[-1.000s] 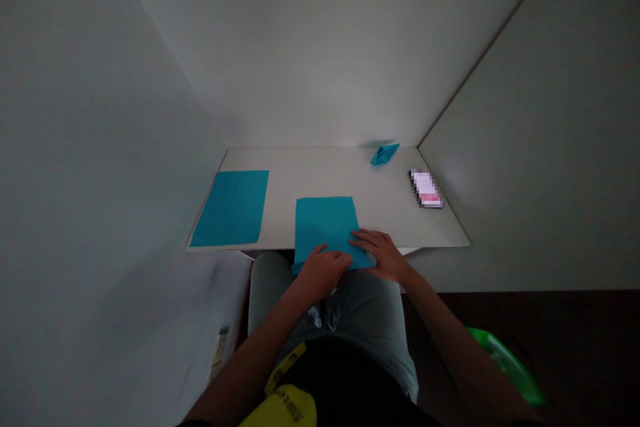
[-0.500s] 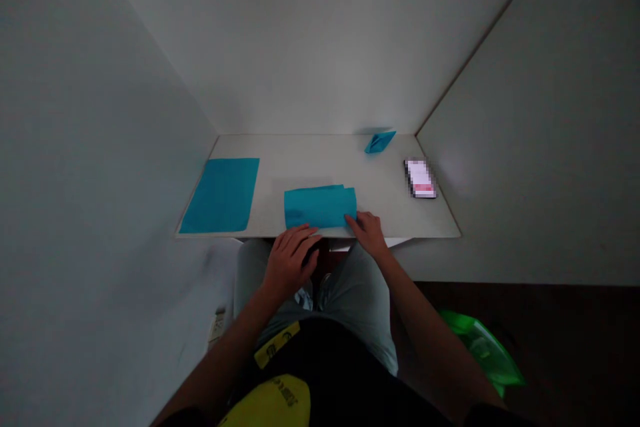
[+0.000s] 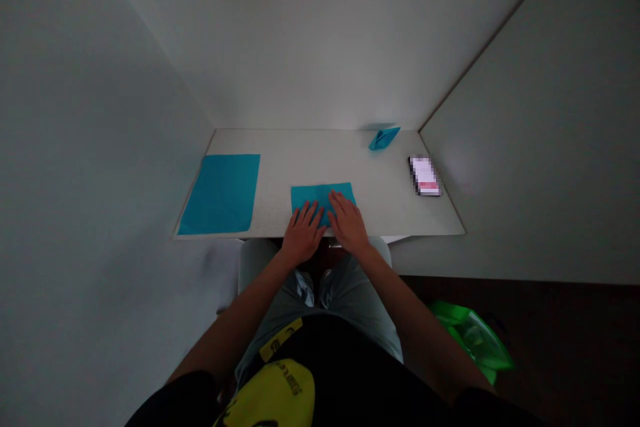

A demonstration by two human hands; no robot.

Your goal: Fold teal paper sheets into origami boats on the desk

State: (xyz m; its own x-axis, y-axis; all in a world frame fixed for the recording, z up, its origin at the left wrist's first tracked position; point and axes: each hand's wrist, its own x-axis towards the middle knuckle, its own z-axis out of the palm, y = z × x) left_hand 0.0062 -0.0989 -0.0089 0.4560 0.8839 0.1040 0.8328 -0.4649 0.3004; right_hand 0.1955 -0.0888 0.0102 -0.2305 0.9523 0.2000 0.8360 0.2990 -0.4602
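A folded sheet of blue paper (image 3: 320, 193) lies flat near the front edge of the white table (image 3: 280, 167). My left hand (image 3: 303, 232) rests on its lower left part, fingers spread and stretched forward. On the right part of the same paper lies my right hand (image 3: 347, 219), its fingers extended and flat. Both palms hide the paper's lower corners. Neither hand grips the paper; they press on it from above.
A stack or sheet of blue paper (image 3: 223, 193) lies at the table's left. Toward the back right stands a folded blue paper boat (image 3: 384, 139), with a phone (image 3: 425, 175) at the right edge. Walls enclose the table. A green bag (image 3: 473, 337) sits low on the right.
My right hand has moved from the paper's right edge onto its top. My left hand has shifted right and forward onto it. The paper's upper edges now line up more evenly.
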